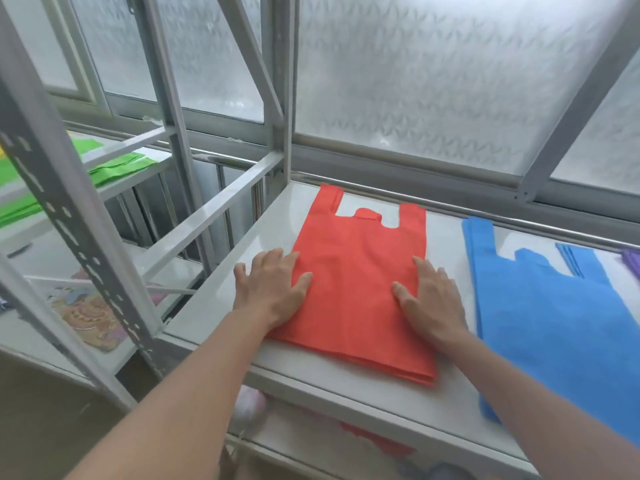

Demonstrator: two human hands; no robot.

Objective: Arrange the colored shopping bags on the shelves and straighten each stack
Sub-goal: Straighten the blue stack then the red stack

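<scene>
Left hand (273, 285), right hand (429, 299) flat, fingers spread, pressing red bags (356, 271) on shelf (263, 237). Squeeze sides inward evenly, align edges.

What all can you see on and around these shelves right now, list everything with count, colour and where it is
red bag stack: one, red-orange, middle of the white shelf
blue bag stack: one, blue, right of the red one
purple bags: an edge only, purple, far right
green bags: one pile, green, left shelving unit
patterned item: one, multicoloured, lower left shelf
frosted window: behind the shelves
left hand: flat on the red stack's left edge
right hand: flat on its right side
</scene>
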